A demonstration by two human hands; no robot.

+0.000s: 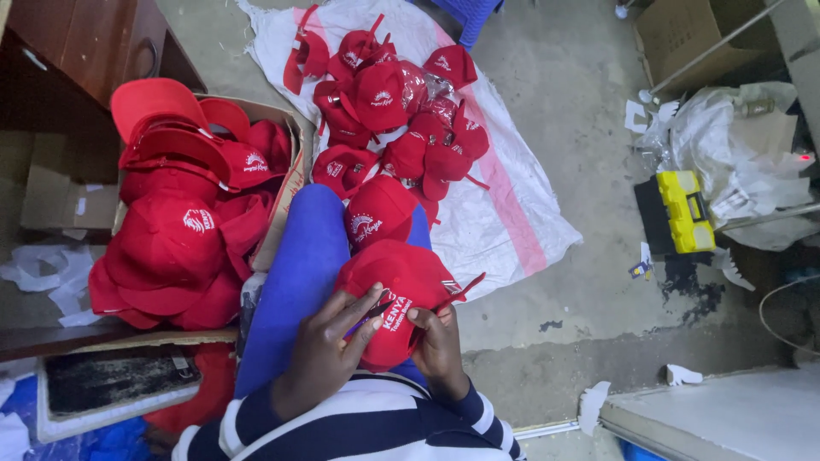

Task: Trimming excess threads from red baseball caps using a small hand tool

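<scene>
A red cap (401, 286) with white embroidered lettering rests on my lap, over my blue trousers (299, 273). My left hand (329, 346) lies on the cap's near side and holds a thin dark tool (369, 318) between thumb and fingers, its tip at the lettering. My right hand (437, 337) grips the cap's lower right edge, fingers curled into the fabric. A second red cap (376, 213) sits on my knee just beyond it.
A cardboard box (286, 192) at left overflows with red caps (184, 222). More red caps (393, 111) lie on a white and pink sack (504, 213) spread on the concrete floor. A yellow and black toolbox (683, 213), crumpled plastic (726, 145) and cartons stand at right.
</scene>
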